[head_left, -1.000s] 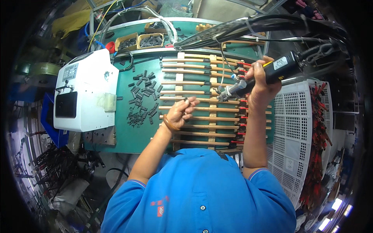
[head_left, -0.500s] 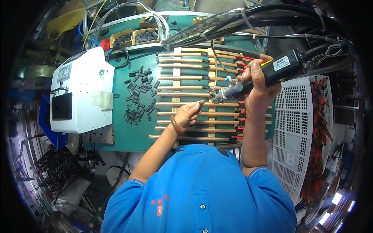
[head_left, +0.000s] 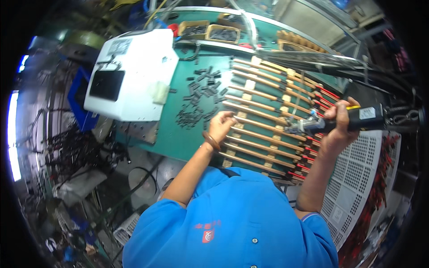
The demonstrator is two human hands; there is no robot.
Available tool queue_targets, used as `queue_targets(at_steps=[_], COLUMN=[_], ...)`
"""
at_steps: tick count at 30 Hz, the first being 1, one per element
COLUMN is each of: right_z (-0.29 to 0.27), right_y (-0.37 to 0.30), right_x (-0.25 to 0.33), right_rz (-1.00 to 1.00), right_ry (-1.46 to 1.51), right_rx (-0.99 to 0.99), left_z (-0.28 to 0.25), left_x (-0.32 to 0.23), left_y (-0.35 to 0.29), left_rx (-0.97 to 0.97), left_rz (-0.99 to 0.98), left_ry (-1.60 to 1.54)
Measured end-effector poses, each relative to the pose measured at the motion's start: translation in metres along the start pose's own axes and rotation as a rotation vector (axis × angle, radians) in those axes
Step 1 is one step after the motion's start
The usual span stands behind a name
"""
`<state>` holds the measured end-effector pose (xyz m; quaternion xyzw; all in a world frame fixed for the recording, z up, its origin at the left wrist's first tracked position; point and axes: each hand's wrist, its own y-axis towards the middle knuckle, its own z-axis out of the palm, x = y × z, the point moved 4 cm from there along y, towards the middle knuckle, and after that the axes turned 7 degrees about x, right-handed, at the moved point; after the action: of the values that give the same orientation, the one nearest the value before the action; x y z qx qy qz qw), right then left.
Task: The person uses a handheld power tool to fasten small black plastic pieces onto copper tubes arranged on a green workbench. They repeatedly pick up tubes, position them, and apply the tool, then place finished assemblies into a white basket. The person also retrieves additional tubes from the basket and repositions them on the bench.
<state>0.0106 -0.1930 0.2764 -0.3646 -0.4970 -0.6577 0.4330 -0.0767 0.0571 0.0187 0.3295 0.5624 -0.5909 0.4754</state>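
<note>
My right hand (head_left: 339,125) grips a black handheld power tool (head_left: 368,118) with a yellow part near the fingers. Its metal head (head_left: 304,125) points left, over a row of copper-coloured rods (head_left: 261,139). My left hand (head_left: 220,127), with a brown bracelet at the wrist, has its fingers curled together by the left end of one rod. Whatever sits between those fingers is too blurred to make out. The rods lie side by side across wooden strips (head_left: 285,107), with red and black pieces at their right ends. Small black plastic parts (head_left: 208,89) lie scattered left of the rods.
A white machine (head_left: 134,80) stands on the green table (head_left: 178,143) at the left. Boxes of black parts (head_left: 223,35) sit along the back. Thick black cables (head_left: 321,60) hang over the rods from the right. A white perforated crate (head_left: 353,183) stands at the right.
The view has turned, so the table appears rotated and shifted right. My left hand has moved to the rods' left ends; the small black part seen in its fingers no longer shows clearly.
</note>
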Motion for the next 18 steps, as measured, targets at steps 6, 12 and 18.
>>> queue_targets(at_steps=[6, 12, 18], right_z=[0.007, 0.016, 0.017], right_y=[-0.01, -0.013, -0.018], right_x=[-0.013, -0.014, -0.014], right_rz=[-0.001, 0.005, 0.02], right_ry=[-0.063, -0.067, -0.028], right_rx=[0.009, 0.053, 0.031], left_z=[-0.17, -0.145, -0.129], left_x=[0.009, -0.004, 0.003], left_y=[-0.045, -0.036, -0.006], left_rx=[-0.577, -0.405, -0.283], left_rz=[0.064, 0.255, 0.071], left_ry=[0.606, 0.893, 1.106])
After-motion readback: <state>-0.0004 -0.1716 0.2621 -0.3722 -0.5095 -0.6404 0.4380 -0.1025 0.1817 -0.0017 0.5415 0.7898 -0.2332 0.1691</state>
